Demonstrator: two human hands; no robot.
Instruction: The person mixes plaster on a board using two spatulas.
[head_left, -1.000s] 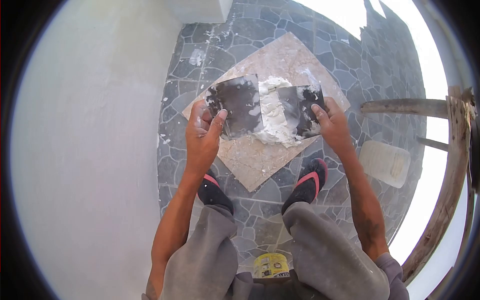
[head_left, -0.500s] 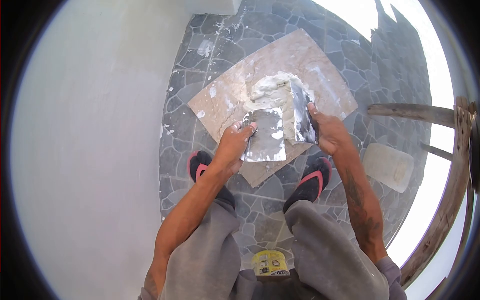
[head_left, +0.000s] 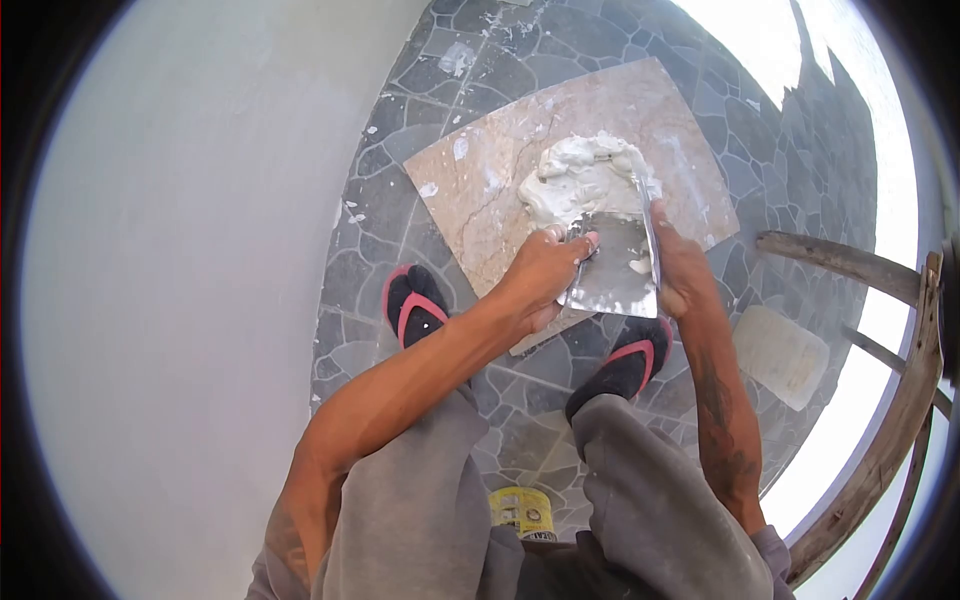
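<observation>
Putty (head_left: 585,180), white and lumpy, sits heaped on a beige marble slab (head_left: 480,190) (laid over grey crazy-paved floor (head_left: 800,150)); left hand (head_left: 540,280) grips a smeared steel blade (head_left: 612,280), right hand (head_left: 685,275) clasps a second blade (head_left: 650,215) edge-on.

Centre of frame, left hand (head_left: 540,275) gripping a flat metal blade (head_left: 612,272), right hand (head_left: 682,272) holding a second blade (head_left: 650,215) edge-on, white putty heap (head_left: 580,175) on marble tile (head_left: 480,190), stone-patterned floor (head_left: 400,150) around.
</observation>
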